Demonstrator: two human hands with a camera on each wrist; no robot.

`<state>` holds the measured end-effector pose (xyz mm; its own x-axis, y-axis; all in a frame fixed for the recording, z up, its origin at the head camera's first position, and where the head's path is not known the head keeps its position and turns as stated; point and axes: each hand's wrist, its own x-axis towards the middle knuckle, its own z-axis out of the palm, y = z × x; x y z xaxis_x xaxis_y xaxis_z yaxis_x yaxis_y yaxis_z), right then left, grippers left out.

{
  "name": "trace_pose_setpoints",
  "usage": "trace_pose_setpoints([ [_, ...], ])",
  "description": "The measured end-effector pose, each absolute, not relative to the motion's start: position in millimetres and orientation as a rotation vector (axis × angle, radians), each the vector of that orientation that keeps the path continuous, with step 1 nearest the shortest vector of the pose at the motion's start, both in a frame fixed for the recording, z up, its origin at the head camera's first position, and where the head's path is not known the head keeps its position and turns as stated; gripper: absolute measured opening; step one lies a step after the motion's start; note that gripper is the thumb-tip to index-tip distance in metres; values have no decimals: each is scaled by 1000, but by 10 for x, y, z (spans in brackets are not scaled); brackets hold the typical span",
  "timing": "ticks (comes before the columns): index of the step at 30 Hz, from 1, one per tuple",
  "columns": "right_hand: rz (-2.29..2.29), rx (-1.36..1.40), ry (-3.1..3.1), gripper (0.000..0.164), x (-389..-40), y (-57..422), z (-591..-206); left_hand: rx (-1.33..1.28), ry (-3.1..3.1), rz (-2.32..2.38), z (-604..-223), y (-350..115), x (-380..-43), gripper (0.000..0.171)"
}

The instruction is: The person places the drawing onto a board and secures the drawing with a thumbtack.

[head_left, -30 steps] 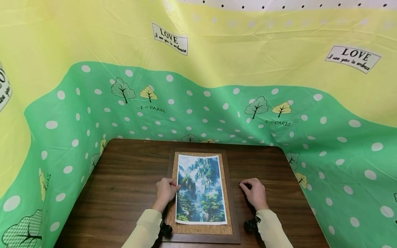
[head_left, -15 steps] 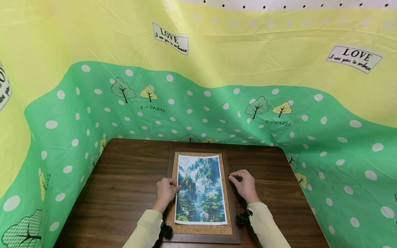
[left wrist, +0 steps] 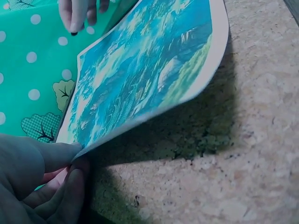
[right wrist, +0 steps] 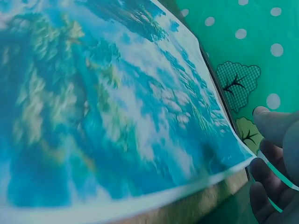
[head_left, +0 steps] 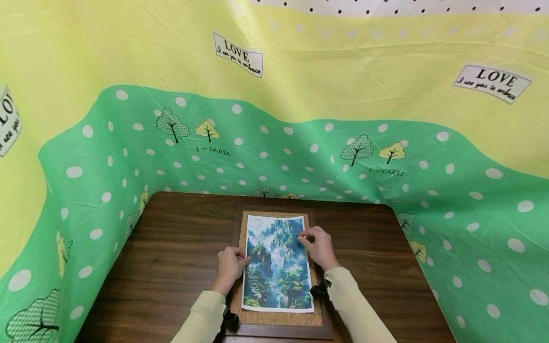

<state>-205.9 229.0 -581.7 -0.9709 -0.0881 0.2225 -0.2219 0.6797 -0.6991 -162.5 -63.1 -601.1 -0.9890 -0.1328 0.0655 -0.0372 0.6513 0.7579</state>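
Note:
A printed picture [head_left: 276, 267] of misty blue-green mountains lies over a framed cork board [head_left: 283, 318]. My left hand [head_left: 229, 267] pinches the print's left edge between thumb and fingertip. Seen from the left wrist, the print [left wrist: 145, 70] curves up off the cork, casting a shadow beneath. My right hand [head_left: 318, 245] is over the print's upper right edge, thumb and forefinger together on a small black object [left wrist: 74, 33]; its kind cannot be made out. In the right wrist view, that hand's fingers are right at the print's edge [right wrist: 219, 175].
The board's dark wooden frame [head_left: 283, 331] rests on a dark wood-grain table [head_left: 171, 267]. A green and yellow curtain [head_left: 274, 138] with white dots and printed trees surrounds the table at the back and both sides. Black camera mounts [head_left: 317, 291] sit at both wrists.
My right hand has moved left from the bare table beside the board to over the print's upper right edge, carrying the small black object. My left hand has stayed at the left edge.

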Motion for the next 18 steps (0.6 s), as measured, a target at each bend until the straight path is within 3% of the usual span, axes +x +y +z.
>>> trace_pose_setpoints([
  [18, 1227, 345, -2734, 10, -2450, 1919, -5924, 157, -2755, -1264, -6035, -623, -1625, 32],
])
